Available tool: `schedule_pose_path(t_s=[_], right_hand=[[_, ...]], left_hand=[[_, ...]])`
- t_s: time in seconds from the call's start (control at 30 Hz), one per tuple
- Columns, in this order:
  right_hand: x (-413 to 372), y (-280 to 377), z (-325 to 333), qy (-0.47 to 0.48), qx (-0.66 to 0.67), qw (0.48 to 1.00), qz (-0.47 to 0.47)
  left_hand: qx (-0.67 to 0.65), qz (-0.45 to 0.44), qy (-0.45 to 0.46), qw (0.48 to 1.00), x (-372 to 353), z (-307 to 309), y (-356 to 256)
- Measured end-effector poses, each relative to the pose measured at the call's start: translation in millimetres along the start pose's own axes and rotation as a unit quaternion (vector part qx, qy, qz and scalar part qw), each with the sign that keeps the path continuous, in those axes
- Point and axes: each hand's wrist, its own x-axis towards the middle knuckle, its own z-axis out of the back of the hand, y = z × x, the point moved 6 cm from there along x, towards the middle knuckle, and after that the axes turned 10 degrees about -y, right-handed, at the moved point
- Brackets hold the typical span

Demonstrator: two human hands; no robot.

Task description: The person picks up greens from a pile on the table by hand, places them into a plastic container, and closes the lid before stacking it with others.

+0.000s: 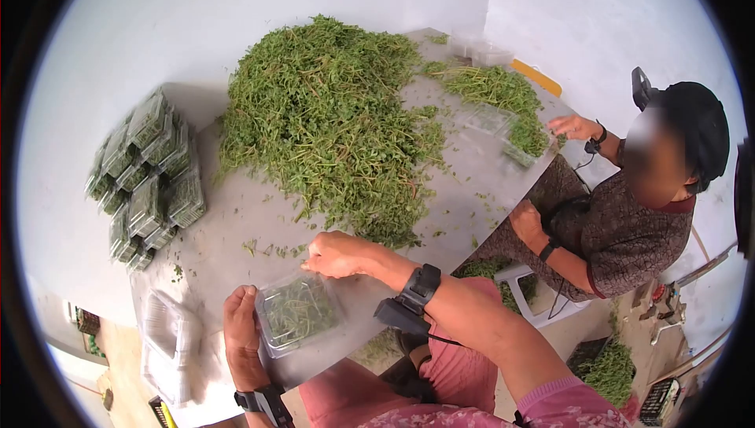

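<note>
A clear plastic box (300, 314) with green sprigs inside lies near the table's front edge. My left hand (242, 326) grips its left side, thumb at the upper left corner. At the box's upper right corner is my right hand (338, 255), its fingers closed together; what they hold, if anything, is too small to make out. Just beyond my right hand rises a large heap of green herbs (330, 129). Loose leaves lie on the grey table (228, 231) between the heap and the box.
Filled clear boxes (149, 180) are stacked at the left, with empty clear trays (169, 345) nearer me. A co-worker (621, 200) sits at the right beside a smaller herb pile (491, 90) and an open box (519, 149). A white stool (543, 314) stands below.
</note>
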Motion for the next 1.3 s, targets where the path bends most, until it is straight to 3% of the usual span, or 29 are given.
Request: schedule_pose_path(t_s=[0.17, 0.2, 0.47, 0.57, 0.77, 1.3], right_hand=[[11.9, -0.6, -7.6, -0.008, -0.077, 0.982, 0.171], [8.5, -3.0, -7.0, 0.011, -0.006, 0.991, 0.131], [-2.6, -2.1, 0.8, -0.013, 0.105, 0.994, -0.029], [-13.6, 4.0, 10.8, -0.043, 0.117, 0.99, -0.065], [-12.9, -1.6, 3.5, -0.012, 0.086, 0.995, -0.058], [-1.9, -13.1, -9.1, -0.043, 0.137, 0.989, -0.041]], left_hand=[[0.102, 0.014, -0.019, 0.994, -10.3, -5.3, -15.3], [0.13, 0.022, -0.03, 0.991, -15.3, -5.1, -19.9], [-0.009, 0.072, 0.049, 0.996, -10.9, -7.8, -12.7], [-0.003, 0.059, 0.054, 0.997, -9.5, -6.5, -11.8], [-0.009, 0.049, 0.057, 0.997, -9.3, -6.0, -10.8], [0.024, 0.033, 0.049, 0.998, -6.9, -4.9, -10.9]])
